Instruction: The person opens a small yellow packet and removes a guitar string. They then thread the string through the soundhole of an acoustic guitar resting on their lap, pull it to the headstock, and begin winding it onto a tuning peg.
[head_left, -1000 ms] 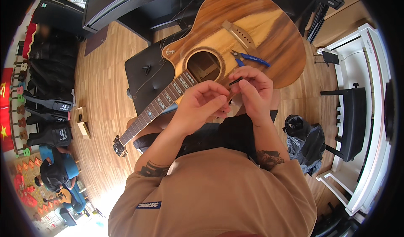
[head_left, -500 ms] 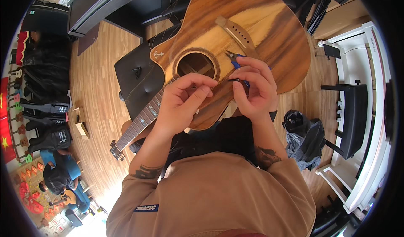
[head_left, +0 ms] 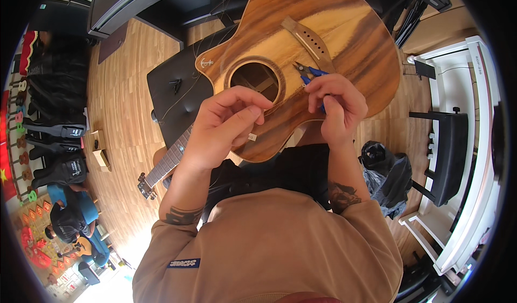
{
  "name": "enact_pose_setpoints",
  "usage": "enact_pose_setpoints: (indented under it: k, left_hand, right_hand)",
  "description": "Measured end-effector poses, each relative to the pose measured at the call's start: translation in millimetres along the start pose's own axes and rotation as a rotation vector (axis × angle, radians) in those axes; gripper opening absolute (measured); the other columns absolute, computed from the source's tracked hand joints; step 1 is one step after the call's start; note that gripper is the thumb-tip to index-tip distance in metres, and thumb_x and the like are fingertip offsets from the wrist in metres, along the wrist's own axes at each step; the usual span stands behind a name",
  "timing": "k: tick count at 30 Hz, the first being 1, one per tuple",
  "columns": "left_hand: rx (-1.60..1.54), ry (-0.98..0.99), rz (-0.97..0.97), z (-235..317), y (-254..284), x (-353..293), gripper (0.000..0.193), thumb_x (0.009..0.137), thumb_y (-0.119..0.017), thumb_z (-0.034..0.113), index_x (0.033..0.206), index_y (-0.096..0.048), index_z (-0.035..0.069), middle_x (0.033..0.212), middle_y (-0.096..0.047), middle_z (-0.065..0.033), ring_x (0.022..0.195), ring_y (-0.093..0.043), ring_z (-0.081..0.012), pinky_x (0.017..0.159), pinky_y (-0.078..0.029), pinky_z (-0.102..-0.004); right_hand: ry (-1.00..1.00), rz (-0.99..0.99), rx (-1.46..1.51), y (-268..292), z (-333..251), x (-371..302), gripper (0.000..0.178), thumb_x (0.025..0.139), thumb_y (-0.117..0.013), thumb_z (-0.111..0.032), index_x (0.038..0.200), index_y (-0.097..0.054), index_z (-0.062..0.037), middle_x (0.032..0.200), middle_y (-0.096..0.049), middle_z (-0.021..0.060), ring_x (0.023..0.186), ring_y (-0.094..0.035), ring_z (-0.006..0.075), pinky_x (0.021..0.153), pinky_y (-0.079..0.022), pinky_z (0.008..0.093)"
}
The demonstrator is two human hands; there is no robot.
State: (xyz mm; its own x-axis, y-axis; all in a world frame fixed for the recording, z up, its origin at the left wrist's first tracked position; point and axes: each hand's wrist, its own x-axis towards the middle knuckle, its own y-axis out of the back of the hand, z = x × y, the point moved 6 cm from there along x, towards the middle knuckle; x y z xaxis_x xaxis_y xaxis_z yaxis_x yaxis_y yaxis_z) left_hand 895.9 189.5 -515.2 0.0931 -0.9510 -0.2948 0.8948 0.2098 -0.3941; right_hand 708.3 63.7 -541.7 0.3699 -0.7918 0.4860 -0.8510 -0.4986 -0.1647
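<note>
A wooden acoustic guitar [head_left: 358, 44] lies face up across my lap, its neck running to the lower left. No strings run over its sound hole [head_left: 247, 82] or its bridge [head_left: 307, 39], where a row of pin holes shows. My left hand [head_left: 223, 125] is closed in a pinch over the body near the sound hole; whatever sits between the fingertips is too fine to name. Above the lower bout, my right hand [head_left: 343, 106] is curled closed, its contents hidden. Small cutters [head_left: 307, 71] with blue handles rest on the top beside the bridge, partly behind the right hand.
Under the guitar stands a black padded bench [head_left: 169, 106] with a small black clip-like object [head_left: 175, 86] on it. Thin loose strings [head_left: 196, 77] trail there. A black plastic bag [head_left: 385, 168] is at my right. Far left, another person [head_left: 70, 219] sits holding a guitar.
My right hand has moved slightly right and turned; the small black pin seen in its fingertips is now out of sight. The left hand has shifted a little left, still pinching.
</note>
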Motion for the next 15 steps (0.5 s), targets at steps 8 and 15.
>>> enact_pose_setpoints:
  k: [8,15]
  left_hand:
    - [-0.072,-0.029,-0.051,10,-1,-26,0.018,0.104,-0.060,0.002,0.118,-0.069,-0.003,0.090,-0.064,-0.0025,0.057,-0.035,0.0001,0.048,-0.022,-0.0194]
    - [-0.012,-0.078,-0.034,18,-3,-56,0.016,0.104,-0.060,0.001,0.118,-0.068,-0.003,0.088,-0.064,-0.0030,0.056,-0.033,-0.0001,0.047,-0.021,-0.0203]
  right_hand:
    - [-0.087,-0.069,-0.113,-15,-12,-11,0.023,0.091,-0.045,0.009,0.098,-0.065,-0.0004,0.081,-0.059,0.0052,0.072,-0.050,0.0122,0.064,-0.041,0.0276]
    - [0.402,-0.076,-0.344,-44,-71,-8,0.026,0.082,-0.075,0.010,0.105,-0.073,-0.0014,0.080,-0.056,0.0020,0.073,-0.052,0.0170,0.067,-0.042,0.0286]
